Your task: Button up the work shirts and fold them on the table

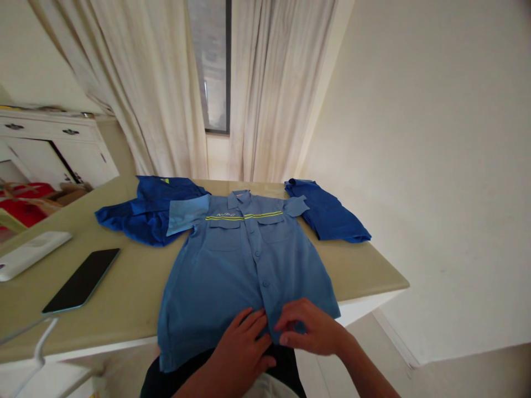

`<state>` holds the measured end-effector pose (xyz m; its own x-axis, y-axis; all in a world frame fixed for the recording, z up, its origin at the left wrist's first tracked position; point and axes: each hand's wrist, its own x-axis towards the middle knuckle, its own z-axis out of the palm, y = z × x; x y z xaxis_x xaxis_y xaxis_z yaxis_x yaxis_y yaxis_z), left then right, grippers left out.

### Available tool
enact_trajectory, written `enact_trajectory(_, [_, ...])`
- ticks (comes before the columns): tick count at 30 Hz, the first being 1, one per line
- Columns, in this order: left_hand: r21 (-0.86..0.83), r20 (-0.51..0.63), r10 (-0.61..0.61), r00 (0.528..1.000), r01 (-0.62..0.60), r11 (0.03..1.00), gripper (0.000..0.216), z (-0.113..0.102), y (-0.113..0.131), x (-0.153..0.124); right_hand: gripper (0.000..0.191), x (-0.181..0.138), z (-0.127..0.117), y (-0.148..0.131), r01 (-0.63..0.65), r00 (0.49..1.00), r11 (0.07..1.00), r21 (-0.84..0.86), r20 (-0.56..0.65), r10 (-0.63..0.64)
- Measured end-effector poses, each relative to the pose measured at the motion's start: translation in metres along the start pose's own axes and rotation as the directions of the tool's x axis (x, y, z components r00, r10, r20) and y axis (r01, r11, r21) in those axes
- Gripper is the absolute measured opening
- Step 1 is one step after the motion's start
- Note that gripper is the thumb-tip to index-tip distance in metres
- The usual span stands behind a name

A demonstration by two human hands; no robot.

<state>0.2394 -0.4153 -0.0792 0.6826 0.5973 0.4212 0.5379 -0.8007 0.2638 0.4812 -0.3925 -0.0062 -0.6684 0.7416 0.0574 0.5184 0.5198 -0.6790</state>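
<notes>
A light blue short-sleeved work shirt (232, 260) with a yellow-and-grey chest stripe lies face up on the beige table (133, 287), its hem hanging over the near edge. Both hands meet at the bottom of its button placket. My left hand (244, 345) rests on the hem with fingers curled against the cloth. My right hand (309, 329) pinches the placket edge between thumb and fingers. Several buttons above the hands are fastened.
A crumpled dark blue garment (145, 213) lies at the back left, a folded dark blue one (332, 213) at the back right. A black phone (83, 279) and a white device (29, 253) sit on the left. Curtains, a white cabinet (53, 143) and a wall surround the table.
</notes>
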Motion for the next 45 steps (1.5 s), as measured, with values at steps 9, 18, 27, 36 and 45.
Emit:
enact_trajectory(9, [0.161, -0.088, -0.610, 0.787, 0.616, 0.771, 0.039, -0.097, -0.181, 0.087, 0.035, 0.131, -0.040, 0.052, -0.046, 0.937, 0.990, -0.136, -0.348, -0.004])
enact_trajectory(18, [0.144, -0.402, -0.881, 0.251, 0.967, 0.210, 0.063, -0.105, -0.290, 0.029, 0.053, 0.253, -0.036, 0.118, -0.243, 0.935, 0.898, -0.366, -0.334, 0.117])
enact_trajectory(27, [0.074, -0.427, -0.871, 0.242, 0.970, 0.234, 0.058, -0.097, -0.309, 0.030, 0.047, 0.353, -0.059, 0.168, -0.358, 0.865, 0.885, -0.298, -0.462, 0.195])
enact_trajectory(36, [0.079, -0.398, -0.891, 0.217, 0.976, 0.203, 0.054, -0.095, -0.310, 0.031, 0.081, 0.422, -0.136, 0.247, -0.454, 0.836, 0.883, -0.121, -0.400, 0.375])
enact_trajectory(45, [0.092, -0.387, -0.900, 0.202, 0.979, 0.181, 0.054, -0.094, -0.314, 0.030, 0.035, 0.461, -0.157, 0.264, -0.304, 0.937, 0.952, -0.029, -0.191, 0.293])
